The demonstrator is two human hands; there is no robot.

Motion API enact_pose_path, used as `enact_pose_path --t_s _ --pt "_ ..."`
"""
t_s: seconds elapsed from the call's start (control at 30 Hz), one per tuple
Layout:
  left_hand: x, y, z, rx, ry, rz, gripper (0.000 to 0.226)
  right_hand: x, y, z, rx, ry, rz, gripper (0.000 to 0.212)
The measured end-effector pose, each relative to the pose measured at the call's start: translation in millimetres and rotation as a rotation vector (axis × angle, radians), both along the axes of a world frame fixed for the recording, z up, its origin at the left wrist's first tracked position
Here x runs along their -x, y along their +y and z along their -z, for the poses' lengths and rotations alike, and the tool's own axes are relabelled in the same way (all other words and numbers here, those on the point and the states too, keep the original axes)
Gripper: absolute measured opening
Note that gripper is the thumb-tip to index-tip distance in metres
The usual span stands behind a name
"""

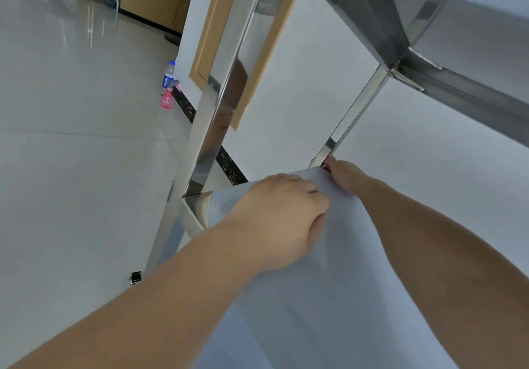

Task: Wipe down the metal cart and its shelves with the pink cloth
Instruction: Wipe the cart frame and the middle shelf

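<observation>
Presently on view: metal cart [217, 88], stainless, seen at a tilt, its lower shelf [329, 297] reaching to the far corner post [355, 116]; left hand [282, 219] resting knuckles-up on that shelf, fingers curled under, nothing visibly held; right hand [343, 176] at the far corner against the post's foot, fingers hidden, their grip cannot be told. Pink cloth [327, 165]: only a small sliver showing at the right hand's tip, touching the post; pink spray bottle [167, 100] and blue-labelled bottle [168, 76] standing together on the tiled floor [71, 139] by the wall, well apart from the cart.
</observation>
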State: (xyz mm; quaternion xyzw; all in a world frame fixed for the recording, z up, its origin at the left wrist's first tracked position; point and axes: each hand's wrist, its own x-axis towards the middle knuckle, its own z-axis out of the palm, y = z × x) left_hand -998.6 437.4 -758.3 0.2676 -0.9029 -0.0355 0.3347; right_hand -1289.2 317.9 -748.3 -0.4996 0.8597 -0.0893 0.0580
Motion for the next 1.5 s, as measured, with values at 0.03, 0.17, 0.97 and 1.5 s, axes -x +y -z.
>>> enact_pose_path --t_s 0.03,0.17,0.97,1.5 --pt "0.0 0.8 -0.6 0.0 -0.006 -0.004 0.033 1.3 3.1 1.6 -0.015 0.037 -0.036 0.051" --pt "0.8 1.3 0.1 0.002 -0.017 0.002 0.033 10.8 15.3 5.8 -0.012 0.098 -0.049 0.054" --pt "38.7 64.5 -32.0 0.058 -0.179 0.307 0.036 37.8 142.3 0.8 -0.109 0.159 0.198 0.095" --pt "63.6 79.9 -36.9 0.078 -0.178 0.373 0.045 52.0 196.4 0.5 -0.104 0.163 0.221 0.092"
